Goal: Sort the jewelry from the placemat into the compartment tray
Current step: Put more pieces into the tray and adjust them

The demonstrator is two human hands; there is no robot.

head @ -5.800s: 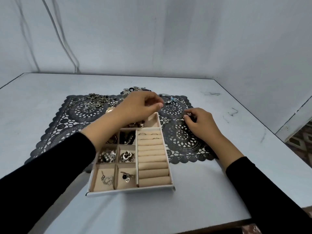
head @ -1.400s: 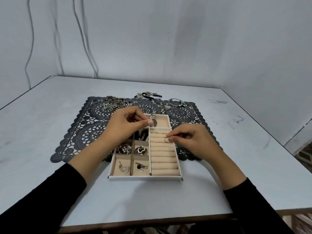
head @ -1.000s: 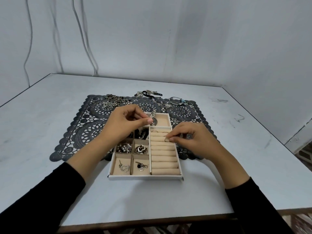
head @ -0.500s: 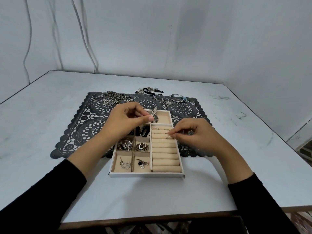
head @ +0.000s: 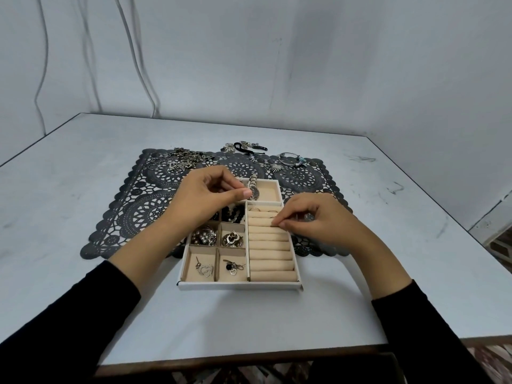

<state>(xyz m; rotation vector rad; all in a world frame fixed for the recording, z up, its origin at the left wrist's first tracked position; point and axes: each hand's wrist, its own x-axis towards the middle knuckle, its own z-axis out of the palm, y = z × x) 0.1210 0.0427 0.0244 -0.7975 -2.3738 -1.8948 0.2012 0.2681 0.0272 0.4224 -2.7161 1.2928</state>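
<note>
Jewelry [head: 191, 157] that is not yet sorted lies along the far edge of the placemat [head: 138, 206] in the head view. There is a heap of rings and chains [head: 169, 164] at the far left corner, too tangled to count, then one fan-shaped pendant [head: 274, 169] and one bangle [head: 289, 158] with blue charms. One black cord bracelet [head: 249, 146] lies on the table [head: 69, 217], just beyond the mat. The tray [head: 238, 286] stands with its far part on the mat and its near end on the table; I judge this keeps both the pieces and the compartments within a short reach. The left hand [head: 199, 200] is curled, and its thumb and forefinger pinch the one watch [head: 254, 191] at the long far compartment, probably because no other compartment is wide enough for it. The right hand [head: 318, 221] is closed too. Its thumb and forefinger tips press together on the ring rolls [head: 270, 256], I think to push a ring into a slot so that the rolls clamp it upright, but that ring is hidden. A silvery ring [head: 309, 217] shows among its curled fingers, perhaps kept ready as the next one. Two rings [head: 255, 209] sit in the farthest slot. Of the square compartments five are visible, each filled: heart earrings [head: 205, 268], a black charm [head: 232, 266], pearl pieces [head: 203, 236], heart pieces [head: 232, 238] and black beads [head: 234, 213]. If there is a sixth, the left wrist covers it.
</note>
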